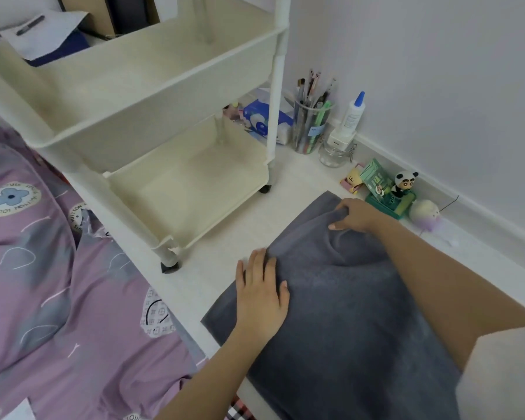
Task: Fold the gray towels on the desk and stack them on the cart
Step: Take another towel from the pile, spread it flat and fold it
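Pin gray towel (340,298) on table (219,256) under flat, straight-fingered left grip (259,294), then draw far edge pinched in curled right grip (353,215) evenly back, aligning corners, toward body.

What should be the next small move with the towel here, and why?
Probably the right hand, which pinches the towel at its far edge, should bring that edge toward the person to fold it. The left hand lies flat on the near part, and the cart holds no towel yet.
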Demonstrator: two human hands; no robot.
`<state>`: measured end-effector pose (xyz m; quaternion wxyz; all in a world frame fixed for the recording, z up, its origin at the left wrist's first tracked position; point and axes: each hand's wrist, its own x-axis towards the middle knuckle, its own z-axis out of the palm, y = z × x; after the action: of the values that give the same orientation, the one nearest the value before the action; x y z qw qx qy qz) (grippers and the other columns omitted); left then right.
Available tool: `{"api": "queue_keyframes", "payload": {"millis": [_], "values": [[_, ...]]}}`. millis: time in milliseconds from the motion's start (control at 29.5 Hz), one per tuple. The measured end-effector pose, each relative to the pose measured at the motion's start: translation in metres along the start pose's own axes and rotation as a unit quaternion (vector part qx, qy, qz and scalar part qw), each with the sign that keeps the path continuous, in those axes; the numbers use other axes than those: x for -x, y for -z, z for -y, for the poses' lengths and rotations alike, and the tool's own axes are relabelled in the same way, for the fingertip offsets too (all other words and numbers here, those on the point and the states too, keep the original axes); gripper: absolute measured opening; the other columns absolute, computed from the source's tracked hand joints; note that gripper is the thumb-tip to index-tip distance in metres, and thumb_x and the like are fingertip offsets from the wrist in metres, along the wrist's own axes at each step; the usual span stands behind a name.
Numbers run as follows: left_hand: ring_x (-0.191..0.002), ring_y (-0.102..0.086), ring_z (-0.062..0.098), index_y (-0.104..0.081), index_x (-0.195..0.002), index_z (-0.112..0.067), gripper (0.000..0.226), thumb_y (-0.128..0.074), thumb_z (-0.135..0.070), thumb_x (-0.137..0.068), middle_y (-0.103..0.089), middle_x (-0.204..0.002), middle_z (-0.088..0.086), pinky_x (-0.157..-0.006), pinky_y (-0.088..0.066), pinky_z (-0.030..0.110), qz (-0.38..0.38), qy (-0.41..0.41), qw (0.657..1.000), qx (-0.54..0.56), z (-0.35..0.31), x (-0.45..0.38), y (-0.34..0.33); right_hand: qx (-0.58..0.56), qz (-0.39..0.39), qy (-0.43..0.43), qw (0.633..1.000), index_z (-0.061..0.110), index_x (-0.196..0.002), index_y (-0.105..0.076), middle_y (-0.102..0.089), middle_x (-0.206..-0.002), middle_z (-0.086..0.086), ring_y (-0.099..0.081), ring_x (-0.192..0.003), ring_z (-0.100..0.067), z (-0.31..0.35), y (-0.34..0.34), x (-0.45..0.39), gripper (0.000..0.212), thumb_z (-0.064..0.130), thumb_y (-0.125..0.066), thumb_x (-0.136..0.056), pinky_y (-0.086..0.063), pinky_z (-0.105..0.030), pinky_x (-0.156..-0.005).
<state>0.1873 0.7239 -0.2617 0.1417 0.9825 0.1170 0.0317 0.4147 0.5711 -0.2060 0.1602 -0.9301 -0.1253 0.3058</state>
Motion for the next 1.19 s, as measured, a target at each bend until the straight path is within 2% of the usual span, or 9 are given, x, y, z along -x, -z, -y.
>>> {"api": "queue_keyframes", "payload": {"millis": [136,238,373,441,543,679,848,950,1188], "values": [[-0.143,-0.021,0.023,-0.035,-0.145,-0.014,0.058,-0.033,-0.04,-0.094,-0.026,-0.155,0.007,-0.117,-0.012,0.042,0.029,-0.108,0.994,0.009,-0.009,-0.02,-0.011,0.049,0.043,-0.016,0.998,0.004,-0.109,-0.057,-0.059,-0.105,-0.009,-0.052,-0.09,-0.023,0.004,0.024,-0.008,0.036,0.013,-0.072,-0.077,-0.041,-0.029,-0.073],[-0.145,-0.021,0.022,-0.025,-0.15,-0.019,0.059,-0.03,-0.043,-0.096,-0.021,-0.157,0.004,-0.113,-0.012,0.042,0.063,-0.148,0.987,-0.022,-0.013,-0.027,-0.019,0.068,-0.038,0.008,0.997,0.004,-0.088,-0.057,-0.057,-0.089,-0.009,-0.053,-0.085,-0.025,0.011,0.038,-0.022,0.017,0.012,-0.068,-0.078,-0.039,-0.027,-0.06],[-0.145,-0.017,0.023,-0.022,-0.151,-0.022,0.059,-0.027,-0.047,-0.097,-0.02,-0.157,0.005,-0.112,-0.013,0.046,0.069,-0.124,0.989,-0.033,-0.016,-0.027,-0.022,-0.057,-0.146,0.013,0.987,0.002,-0.107,-0.059,-0.059,-0.109,-0.013,-0.053,-0.099,-0.025,0.006,0.011,-0.042,0.025,0.017,-0.064,-0.088,-0.038,-0.027,-0.079],[-0.145,-0.018,0.024,-0.022,-0.151,-0.023,0.059,-0.021,-0.049,-0.098,-0.021,-0.157,0.005,-0.111,-0.014,0.047,0.077,-0.12,0.989,-0.044,-0.018,-0.028,-0.021,-0.126,-0.189,-0.007,0.974,0.003,-0.102,-0.06,-0.061,-0.112,-0.016,-0.055,-0.102,-0.028,-0.001,-0.008,-0.052,0.019,0.018,-0.062,-0.09,-0.039,-0.027,-0.079],[-0.143,-0.022,0.025,-0.031,-0.148,-0.022,0.061,-0.015,-0.053,-0.097,-0.027,-0.155,0.006,-0.11,-0.013,0.049,0.094,-0.103,0.989,-0.05,-0.022,-0.03,-0.02,-0.108,-0.222,-0.002,0.969,0.003,-0.098,-0.06,-0.057,-0.114,-0.015,-0.05,-0.114,-0.031,0.0,-0.024,-0.056,0.016,0.018,-0.056,-0.093,-0.039,-0.032,-0.084],[-0.14,-0.031,0.023,-0.045,-0.14,-0.014,0.057,-0.021,-0.044,-0.098,-0.037,-0.15,0.007,-0.116,-0.01,0.046,0.073,-0.085,0.993,-0.022,-0.046,-0.065,-0.02,-0.071,-0.253,0.039,0.964,0.003,-0.109,-0.059,-0.046,-0.138,-0.017,-0.03,-0.138,-0.025,0.0,-0.032,-0.053,0.022,0.017,-0.049,-0.096,-0.03,-0.028,-0.101],[-0.146,0.005,0.022,-0.009,-0.152,-0.025,0.061,-0.01,-0.05,-0.095,0.003,-0.157,0.0,-0.118,0.01,0.045,0.104,-0.125,0.985,-0.052,-0.058,-0.095,-0.033,-0.004,-0.238,0.059,0.969,0.01,-0.122,-0.05,-0.048,-0.134,-0.012,-0.049,-0.118,-0.031,-0.007,-0.032,-0.036,0.034,0.032,-0.045,-0.097,-0.042,-0.036,-0.087],[-0.146,0.003,0.022,-0.012,-0.151,-0.029,0.061,-0.014,-0.052,-0.095,-0.006,-0.159,0.002,-0.116,0.005,0.045,0.104,-0.124,0.985,-0.063,-0.058,-0.093,-0.034,0.008,-0.271,0.044,0.961,0.012,-0.122,-0.051,-0.06,-0.116,-0.012,-0.058,-0.1,-0.031,-0.034,-0.038,-0.005,0.036,0.036,-0.046,-0.096,-0.043,-0.038,-0.083],[-0.146,0.01,0.022,0.002,-0.151,-0.028,0.071,0.009,-0.054,-0.085,0.007,-0.16,0.001,-0.116,0.013,0.044,0.133,-0.113,0.979,-0.105,-0.062,-0.093,-0.023,0.022,-0.288,-0.052,0.956,0.018,-0.117,-0.056,-0.066,-0.11,-0.006,-0.058,-0.098,-0.028,-0.123,-0.045,0.072,0.032,0.039,-0.049,-0.094,-0.038,-0.038,-0.088]]}}
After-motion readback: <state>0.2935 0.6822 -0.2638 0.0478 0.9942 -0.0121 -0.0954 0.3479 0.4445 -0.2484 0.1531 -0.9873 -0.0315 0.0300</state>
